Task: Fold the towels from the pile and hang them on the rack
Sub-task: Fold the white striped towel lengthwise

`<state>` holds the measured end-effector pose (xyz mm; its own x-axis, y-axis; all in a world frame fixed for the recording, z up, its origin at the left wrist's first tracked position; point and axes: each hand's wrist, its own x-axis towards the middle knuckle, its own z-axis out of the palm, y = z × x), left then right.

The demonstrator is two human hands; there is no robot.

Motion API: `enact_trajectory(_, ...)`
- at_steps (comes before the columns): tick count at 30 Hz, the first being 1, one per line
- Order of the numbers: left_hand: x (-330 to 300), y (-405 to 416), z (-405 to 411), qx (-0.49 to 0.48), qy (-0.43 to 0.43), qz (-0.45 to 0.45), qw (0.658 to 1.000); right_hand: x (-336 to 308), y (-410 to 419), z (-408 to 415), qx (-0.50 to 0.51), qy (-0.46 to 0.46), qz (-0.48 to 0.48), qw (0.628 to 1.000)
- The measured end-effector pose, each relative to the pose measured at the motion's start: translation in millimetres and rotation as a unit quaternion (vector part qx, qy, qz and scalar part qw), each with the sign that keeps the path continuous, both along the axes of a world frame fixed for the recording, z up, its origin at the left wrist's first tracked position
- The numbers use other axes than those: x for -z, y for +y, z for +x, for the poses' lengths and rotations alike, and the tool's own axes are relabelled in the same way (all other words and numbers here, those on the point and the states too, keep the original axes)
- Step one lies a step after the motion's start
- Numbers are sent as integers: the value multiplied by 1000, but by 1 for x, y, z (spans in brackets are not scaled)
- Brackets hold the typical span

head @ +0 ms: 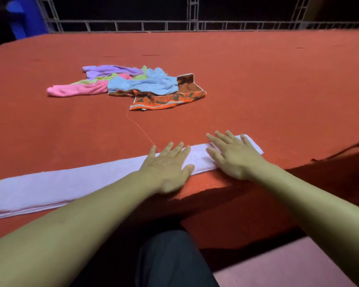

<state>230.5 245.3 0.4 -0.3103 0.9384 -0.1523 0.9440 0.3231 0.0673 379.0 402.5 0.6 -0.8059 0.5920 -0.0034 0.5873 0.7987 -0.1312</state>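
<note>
- Lilac towel (71, 187), folded into a long narrow strip, lies along the near edge of the table (257, 79); its left end, with a thin yellow stripe, runs out of frame at the left, and its right end sits near the right hand.
- Left hand (166, 168) flat on the strip, palm down, fingers straight and slightly spread, thumb at the near edge of the fabric.
- Right hand (234, 154) flat on the right end of the strip, palm down, fingers spread wide; holds nothing, just presses.
- Pile of towels (133, 83) sits farther back, centre-left on the table, well apart from the strip: purple, pink, green, light blue pieces crumpled together.
- Orange-and-black patterned towel (166, 100) at the near right side of the pile, partly under the blue one.
- Thin loose thread (141, 129) trails from the patterned towel toward the left hand.
- Table covered in red-orange cloth.
- Grey metal rack (174, 24) runs along the far side of the table; dark background behind.
- Blue object (23, 17) at far left, unclear what.
</note>
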Motion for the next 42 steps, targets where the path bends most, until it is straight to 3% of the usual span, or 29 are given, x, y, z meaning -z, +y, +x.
enact_trajectory(13,9,9,8,31,0,20,999,6,27,10,28,-15,-42,999)
enact_trajectory(15,8,6,10,33,-11,75,997,-1,34,10,23,53,-51,997)
enact_trajectory(17,7,3,14,49,-24,215,975,-7,49,10,24,107,-43,993)
enact_trajectory(20,-2,13,26,19,-161,368,916,-14,67,13,54,77,-49,994)
enact_trajectory(23,-19,36,43,-45,-286,364,885,-14,75,12,60,44,-37,997)
enact_trajectory(29,-22,78,66,-81,-333,269,900,-13,77,11,41,55,-25,997)
enact_trajectory(33,-21,88,75,-74,-352,216,908,-35,76,8,41,121,-105,986)
enact_trajectory(36,-19,92,78,-96,-398,254,876,-55,66,7,88,207,-265,938)
enact_trajectory(39,-25,89,83,-125,-461,316,820,-72,51,5,123,288,-504,805)
enact_trajectory(41,-27,87,81,-148,-485,348,788,-78,45,2,126,337,-580,730)
enact_trajectory(42,-27,85,79,-152,-490,365,777,-79,42,0,123,350,-595,713)
